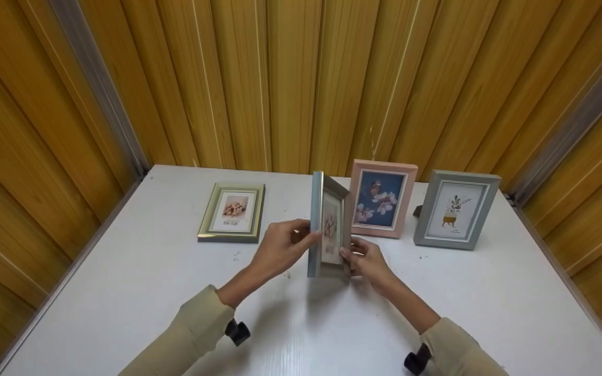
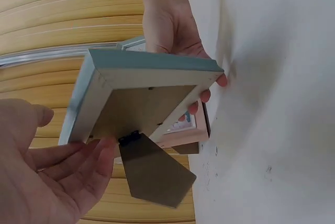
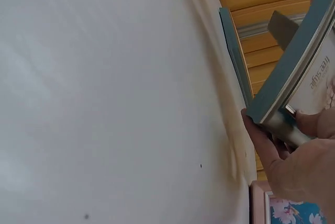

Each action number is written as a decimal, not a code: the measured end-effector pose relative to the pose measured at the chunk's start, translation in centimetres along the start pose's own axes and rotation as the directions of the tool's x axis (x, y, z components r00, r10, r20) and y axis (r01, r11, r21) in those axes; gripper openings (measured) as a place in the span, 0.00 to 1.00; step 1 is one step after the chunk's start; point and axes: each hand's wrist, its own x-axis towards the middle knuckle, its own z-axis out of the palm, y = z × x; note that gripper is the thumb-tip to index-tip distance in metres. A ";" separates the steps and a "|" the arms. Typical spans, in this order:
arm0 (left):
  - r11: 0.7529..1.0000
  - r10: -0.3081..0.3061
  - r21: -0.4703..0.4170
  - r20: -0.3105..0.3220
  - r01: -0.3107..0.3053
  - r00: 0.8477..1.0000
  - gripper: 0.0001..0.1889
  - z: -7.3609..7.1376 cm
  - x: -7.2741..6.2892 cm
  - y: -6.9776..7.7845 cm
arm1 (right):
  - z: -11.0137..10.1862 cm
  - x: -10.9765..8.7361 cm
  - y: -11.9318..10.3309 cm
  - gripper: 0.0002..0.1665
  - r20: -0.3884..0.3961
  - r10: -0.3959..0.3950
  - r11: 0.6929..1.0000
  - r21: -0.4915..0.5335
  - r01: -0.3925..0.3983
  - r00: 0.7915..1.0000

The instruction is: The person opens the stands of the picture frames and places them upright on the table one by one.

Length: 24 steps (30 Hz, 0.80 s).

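Note:
Both hands hold a picture frame (image 1: 336, 230) upright above the white table, turned nearly edge-on in the head view. It has a blue-green side, a gold-coloured inner edge and a printed picture. My left hand (image 1: 280, 244) grips its left edge, thumb toward the front and fingers behind. Lower down, my right hand (image 1: 369, 261) pinches the right edge, thumb on the front. From the left wrist view, the frame's brown back panel (image 2: 141, 109) shows, with its stand leg (image 2: 157, 171) swung out and the left fingertips near the hinge.
On the white table (image 1: 175, 292), a gold-and-green picture frame (image 1: 254, 214) lies flat at left. A pink frame (image 1: 409, 201) with a blossom picture stands behind the held one. Farther right stands a grey-green frame (image 1: 481, 214). Wood-patterned walls (image 1: 290, 83) enclose the table.

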 end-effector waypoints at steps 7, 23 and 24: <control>0.977 -0.206 -0.062 0.014 0.206 0.978 0.19 -1.3 -0.3 -2.6 | 0.8 0.5 -0.1 0.30 -0.164 -0.045 0.998 0.027 0.050 0.985; 0.951 -0.293 -0.148 -0.165 0.270 0.942 0.22 -2.0 3.5 -9.5 | 2.8 4.0 -2.1 0.22 -0.268 -0.379 0.924 -0.162 0.347 0.886; 0.954 -0.287 -0.146 -0.177 0.263 0.941 0.22 -1.9 3.8 -9.9 | 2.9 4.2 -2.1 0.22 -0.260 -0.375 0.925 -0.167 0.342 0.890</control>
